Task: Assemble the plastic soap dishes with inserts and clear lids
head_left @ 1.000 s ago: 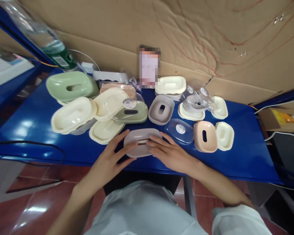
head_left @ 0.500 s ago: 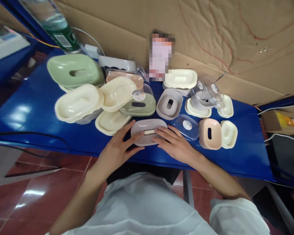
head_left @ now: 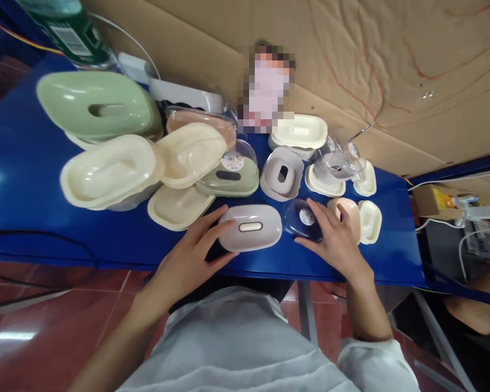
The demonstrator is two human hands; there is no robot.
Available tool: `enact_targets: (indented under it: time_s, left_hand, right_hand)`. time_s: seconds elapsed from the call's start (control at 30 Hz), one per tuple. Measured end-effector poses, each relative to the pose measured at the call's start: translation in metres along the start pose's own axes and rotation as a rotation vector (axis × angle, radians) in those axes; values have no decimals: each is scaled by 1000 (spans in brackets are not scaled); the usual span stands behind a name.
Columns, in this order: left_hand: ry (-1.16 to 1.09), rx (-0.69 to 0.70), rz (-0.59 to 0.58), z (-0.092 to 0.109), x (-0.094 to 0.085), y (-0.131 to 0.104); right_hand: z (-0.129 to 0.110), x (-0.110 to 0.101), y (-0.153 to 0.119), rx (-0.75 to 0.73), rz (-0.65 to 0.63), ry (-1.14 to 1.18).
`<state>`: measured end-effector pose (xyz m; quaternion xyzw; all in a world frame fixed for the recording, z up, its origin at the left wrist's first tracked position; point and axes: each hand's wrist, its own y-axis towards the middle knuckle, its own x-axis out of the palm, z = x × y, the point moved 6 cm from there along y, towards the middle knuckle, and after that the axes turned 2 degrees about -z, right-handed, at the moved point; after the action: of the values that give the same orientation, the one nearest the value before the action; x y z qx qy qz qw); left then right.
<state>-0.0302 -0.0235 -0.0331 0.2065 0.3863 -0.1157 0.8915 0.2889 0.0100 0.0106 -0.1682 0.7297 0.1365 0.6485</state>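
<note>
A grey oval box with a cream insert in its slot lies near the table's front edge. My left hand rests against its left end, thumb and fingers spread around that side. Over the transparent lid, which bears a round label, my right hand is spread, with fingertips at the lid's upper and lower edges. A peach box is partly covered by that hand. Behind the oval box sit a grey container and a green one under a clear cover.
Stacked green lids and cream trays fill the left. A cream-lidded box, clear covers and a small cream tray stand right of centre. A bottle and a phone are at the back.
My right hand has left the grey box and moved right onto the transparent lid. My left hand remains at the box's left end. The camera view has shifted.
</note>
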Motion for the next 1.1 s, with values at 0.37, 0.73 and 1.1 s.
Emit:
enact_targets:
  time_s: [0.37, 0.73, 1.1]
  left_hand:
    - [-158, -122, -109, -9, 7, 0]
    - [-196, -128, -131, -9, 7, -2]
    - [-213, -107, -200, -2, 7, -4]
  right_hand:
    - [-61, -11, 16, -251, 98, 152]
    - [-109, 9, 30, -474, 69, 160]
    - [-115, -4, 20, -498, 7, 103]
